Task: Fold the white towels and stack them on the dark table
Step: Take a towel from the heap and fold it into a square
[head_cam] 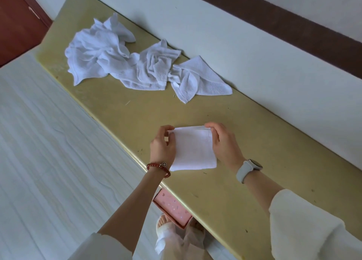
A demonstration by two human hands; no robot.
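Note:
A folded white towel (pixel 194 149) lies as a small square near the front edge of the yellowish table (pixel 244 152). My left hand (pixel 163 145) pinches its far left corner. My right hand (pixel 223 142) pinches its far right corner, fingers curled over the top edge. Both hands flank the towel. Farther back on the table lies a heap of several crumpled white towels (pixel 109 57), with one half-spread towel (pixel 201 79) at its right end.
A pale wall (pixel 254 50) runs along the table's far edge. Under the table's front edge sits a pink box (pixel 172 210) on the light wooden floor (pixel 49 152), beside my feet. A red-brown door (pixel 17 22) stands at the upper left.

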